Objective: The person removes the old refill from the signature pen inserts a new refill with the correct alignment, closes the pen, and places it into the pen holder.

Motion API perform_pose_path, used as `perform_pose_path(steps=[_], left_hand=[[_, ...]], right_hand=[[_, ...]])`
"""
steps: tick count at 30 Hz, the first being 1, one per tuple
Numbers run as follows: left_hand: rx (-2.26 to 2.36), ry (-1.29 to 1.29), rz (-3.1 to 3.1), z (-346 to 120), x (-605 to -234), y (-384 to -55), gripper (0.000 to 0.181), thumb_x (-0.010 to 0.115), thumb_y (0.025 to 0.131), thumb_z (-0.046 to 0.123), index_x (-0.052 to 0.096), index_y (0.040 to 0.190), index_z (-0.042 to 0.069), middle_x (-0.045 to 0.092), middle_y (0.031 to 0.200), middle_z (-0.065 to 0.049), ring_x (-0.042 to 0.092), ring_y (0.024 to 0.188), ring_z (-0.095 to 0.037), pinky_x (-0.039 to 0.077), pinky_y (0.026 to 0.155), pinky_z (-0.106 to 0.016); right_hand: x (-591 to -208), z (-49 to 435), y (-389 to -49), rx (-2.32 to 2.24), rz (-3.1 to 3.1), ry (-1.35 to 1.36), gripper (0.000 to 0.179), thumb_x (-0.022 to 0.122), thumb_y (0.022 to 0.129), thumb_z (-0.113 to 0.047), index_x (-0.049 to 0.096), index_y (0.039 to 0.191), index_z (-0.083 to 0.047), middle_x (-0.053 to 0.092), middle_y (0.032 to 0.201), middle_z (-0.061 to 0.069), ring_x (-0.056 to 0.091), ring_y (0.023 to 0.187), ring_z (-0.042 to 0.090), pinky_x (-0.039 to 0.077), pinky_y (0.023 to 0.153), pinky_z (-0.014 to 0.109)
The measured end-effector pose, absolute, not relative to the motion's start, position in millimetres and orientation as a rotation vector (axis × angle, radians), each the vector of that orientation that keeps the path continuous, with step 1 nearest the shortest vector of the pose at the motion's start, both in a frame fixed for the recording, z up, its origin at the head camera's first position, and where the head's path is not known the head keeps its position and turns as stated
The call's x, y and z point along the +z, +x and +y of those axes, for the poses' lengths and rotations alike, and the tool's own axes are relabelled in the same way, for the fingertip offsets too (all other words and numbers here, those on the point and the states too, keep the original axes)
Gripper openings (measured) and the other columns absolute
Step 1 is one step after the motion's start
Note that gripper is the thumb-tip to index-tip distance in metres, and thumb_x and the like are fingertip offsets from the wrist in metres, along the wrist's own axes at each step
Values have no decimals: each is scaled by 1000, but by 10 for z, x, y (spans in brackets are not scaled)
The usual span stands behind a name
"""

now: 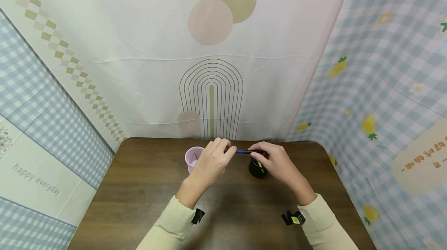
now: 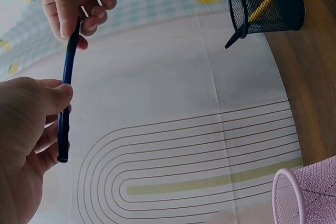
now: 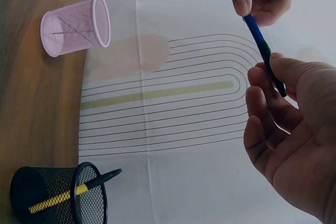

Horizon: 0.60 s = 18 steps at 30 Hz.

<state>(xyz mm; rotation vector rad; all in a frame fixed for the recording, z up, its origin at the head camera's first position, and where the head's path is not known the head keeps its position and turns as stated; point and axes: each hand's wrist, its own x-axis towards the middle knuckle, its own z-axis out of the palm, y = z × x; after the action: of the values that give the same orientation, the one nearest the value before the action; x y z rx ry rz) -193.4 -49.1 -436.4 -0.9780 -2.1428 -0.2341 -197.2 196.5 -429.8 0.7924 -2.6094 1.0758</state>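
Note:
A slim blue and black pen (image 1: 241,151) is held up between both hands, above the far part of the table. My left hand (image 1: 213,160) pinches one end between thumb and fingers, and my right hand (image 1: 276,161) pinches the other. Below the right hand stands a black mesh pen cup (image 3: 50,184), partly hidden by that hand in the head view. Leaning inside it, a yellow and black pen (image 3: 81,189) pokes out past the rim. Beside the left hand is a pink mesh pen cup (image 3: 68,32), with thin dark lines showing through its mesh.
Both cups stand on a brown wooden table (image 1: 146,188) with rounded far corners. A white patterned cloth (image 1: 153,98) hangs behind it. Blue checked cloths (image 1: 377,79) hang at both sides. Each wrist carries a small black camera.

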Motion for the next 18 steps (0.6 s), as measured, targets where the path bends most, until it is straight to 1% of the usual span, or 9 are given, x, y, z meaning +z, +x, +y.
perform_pose_path(steps=[3,9,11,16,18], left_hand=[[-241,-990,-2137,-490,-4366,-1931,32,77,77,-7,68,105,8,63,99,-6,56,87,-23,45,67,-30],[-249,-997,-2135,-485,-4364,-1923,27,72,84,-6,69,105,9,65,97,-5,56,88,-22,46,69,-29],[-252,-995,-2129,-484,-4365,-1924,25,71,85,-6,69,105,10,64,96,-4,56,87,-22,46,68,-30],[-295,-987,-2130,-489,-4369,-1922,25,71,85,-6,71,104,10,64,95,-5,55,86,-22,46,69,-30],[-331,-987,-2142,-493,-4368,-1920,25,68,87,-7,72,105,10,65,95,-5,55,86,-22,47,69,-31]], right_hand=[[-4300,1971,-1971,1091,-2596,777,12,71,97,-18,76,108,-20,72,96,-7,54,66,6,49,59,25],[-4307,1962,-1955,1094,-2564,753,11,74,94,-16,78,104,-20,70,91,-8,51,65,6,46,57,24],[-4319,1956,-1950,1108,-2551,749,11,75,94,-15,79,103,-20,69,89,-9,50,64,6,45,57,24],[-4354,1934,-1937,1115,-2486,768,13,78,91,-9,79,100,-18,68,85,-8,49,63,5,44,55,23],[-4367,1930,-1935,1094,-2454,781,15,79,89,-7,80,100,-18,69,85,-8,49,63,4,44,55,23]])
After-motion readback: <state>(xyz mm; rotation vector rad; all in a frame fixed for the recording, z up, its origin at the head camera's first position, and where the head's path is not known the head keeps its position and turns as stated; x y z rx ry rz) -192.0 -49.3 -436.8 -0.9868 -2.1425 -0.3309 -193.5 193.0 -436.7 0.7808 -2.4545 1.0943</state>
